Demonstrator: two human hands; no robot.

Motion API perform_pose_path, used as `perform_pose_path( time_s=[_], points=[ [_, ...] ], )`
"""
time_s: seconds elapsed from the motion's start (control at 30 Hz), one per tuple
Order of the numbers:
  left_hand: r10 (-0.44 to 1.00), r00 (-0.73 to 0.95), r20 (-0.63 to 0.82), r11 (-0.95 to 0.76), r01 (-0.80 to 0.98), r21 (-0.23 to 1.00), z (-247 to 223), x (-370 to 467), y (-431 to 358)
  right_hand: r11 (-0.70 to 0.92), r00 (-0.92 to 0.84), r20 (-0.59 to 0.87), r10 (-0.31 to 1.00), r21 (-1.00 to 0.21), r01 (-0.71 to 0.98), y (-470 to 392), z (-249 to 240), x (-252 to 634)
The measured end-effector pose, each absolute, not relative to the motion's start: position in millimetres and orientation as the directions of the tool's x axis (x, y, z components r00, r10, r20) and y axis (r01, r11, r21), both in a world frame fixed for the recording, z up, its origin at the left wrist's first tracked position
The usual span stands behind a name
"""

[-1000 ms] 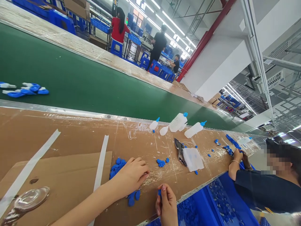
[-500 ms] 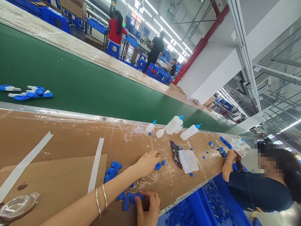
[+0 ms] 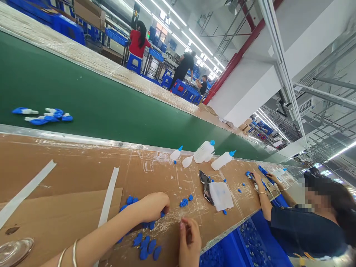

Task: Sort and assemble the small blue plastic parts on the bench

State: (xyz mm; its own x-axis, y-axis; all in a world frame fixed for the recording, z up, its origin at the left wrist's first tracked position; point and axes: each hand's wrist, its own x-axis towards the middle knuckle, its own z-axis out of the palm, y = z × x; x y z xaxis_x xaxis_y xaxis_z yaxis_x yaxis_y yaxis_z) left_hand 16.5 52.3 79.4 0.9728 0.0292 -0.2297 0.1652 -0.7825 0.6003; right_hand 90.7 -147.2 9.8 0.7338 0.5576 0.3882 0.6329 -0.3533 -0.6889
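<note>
Blue caps (image 3: 147,247) w/ left hand (image 3: 152,206) curled over them; right hand (image 3: 189,241) grip unclear.

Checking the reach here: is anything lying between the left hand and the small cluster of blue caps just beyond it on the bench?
Nothing visible. Between the left hand and the blue caps lies only bare, scuffed bench.

I note small blue plastic caps (image 3: 146,246) lying flat in a loose heap near the front edge of the cardboard-covered worktop (image 3: 83,167). I see a second, smaller cluster (image 3: 184,202) just beyond, toward the worktop's middle, well short of its conveyor-side edge.
</note>
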Motion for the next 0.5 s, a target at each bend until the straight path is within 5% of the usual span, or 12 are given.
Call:
perform_pose_path(
  time_s=[0.1, 0.3, 0.5],
  points=[
    [0.016, 0.965, -0.263, -0.788, 0.174, 0.591, 82, 25, 51, -0.384, 0.709, 0.443, 0.55, -0.62, 0.685, -137, 21, 122],
    [0.093, 0.993, -0.071, -0.731, 0.117, 0.673, 85, 69, 37, -0.349, 0.599, 0.55, 0.582, -0.496, 0.795, -120, 12, 131],
    [0.006, 1.0, 0.027, -0.643, -0.017, 0.766, 68, 91, 26, -0.384, 0.566, 0.603, 0.562, -0.416, 0.824, -130, -10, 130]
  ],
)
